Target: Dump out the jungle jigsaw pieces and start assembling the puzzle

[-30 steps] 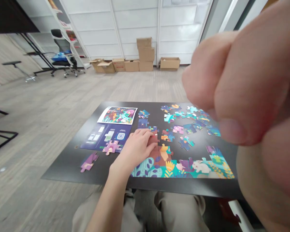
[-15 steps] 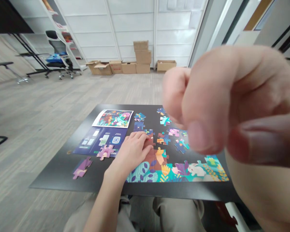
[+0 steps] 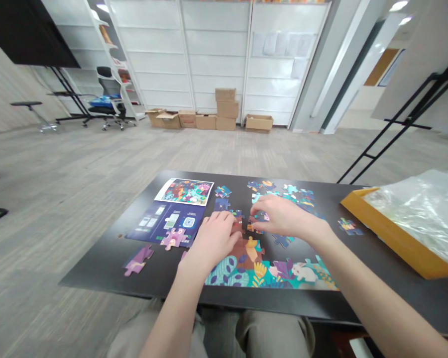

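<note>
My left hand (image 3: 218, 236) lies over the left side of the partly joined puzzle (image 3: 246, 253), fingers bent down on its brown part, fairly close together. Just right of it, my right hand (image 3: 278, 215) reaches over a brown and orange puzzle piece (image 3: 254, 224), thumb and fingers apart around it; its fingertips touch or nearly touch the piece. Loose pieces lie behind, among them a blue one (image 3: 222, 204). A pink piece (image 3: 174, 238) rests on the dark blue sheet (image 3: 164, 219), and a purple piece (image 3: 139, 261) sits at the left.
The picture card (image 3: 186, 191) lies at the back left of the black table (image 3: 97, 258). At the right stands a yellow box (image 3: 399, 238) with clear plastic wrap (image 3: 425, 214). A loose piece (image 3: 350, 227) lies beside the box. Cardboard boxes (image 3: 226, 109) stand by the far wall.
My right hand has moved from close before the camera down to the puzzle, beside my left hand. The view has shifted, and the yellow box now shows. My left hand stays on the puzzle.
</note>
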{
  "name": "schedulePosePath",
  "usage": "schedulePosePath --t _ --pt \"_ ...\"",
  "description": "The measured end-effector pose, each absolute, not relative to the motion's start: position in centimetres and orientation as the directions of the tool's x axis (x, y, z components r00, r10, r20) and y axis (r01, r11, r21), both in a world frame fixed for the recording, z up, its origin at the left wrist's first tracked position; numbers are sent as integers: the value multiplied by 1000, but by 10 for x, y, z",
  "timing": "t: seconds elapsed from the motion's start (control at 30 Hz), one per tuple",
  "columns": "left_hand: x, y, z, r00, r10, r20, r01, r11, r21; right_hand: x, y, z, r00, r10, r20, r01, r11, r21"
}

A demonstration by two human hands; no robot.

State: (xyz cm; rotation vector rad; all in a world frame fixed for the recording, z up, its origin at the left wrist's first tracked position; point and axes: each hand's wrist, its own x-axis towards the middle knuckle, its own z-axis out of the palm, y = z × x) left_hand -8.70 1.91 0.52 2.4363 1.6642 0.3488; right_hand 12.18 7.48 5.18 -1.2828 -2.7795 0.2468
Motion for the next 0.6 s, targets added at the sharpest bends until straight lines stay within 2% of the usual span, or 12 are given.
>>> schedulePosePath --t 0.2,0.47,0.6 --pt "-87 17 5 347 932 99 894 -361 266 143 74 25 -647 761 -45 747 622 -234" --pt "-87 17 3 354 929 105 896 -369 249 143 76 16 -631 776 9 737 603 -306" --pt "-88 16 -1 366 923 123 891 -385 241 137 71 21 -706 707 33 645 662 -381"
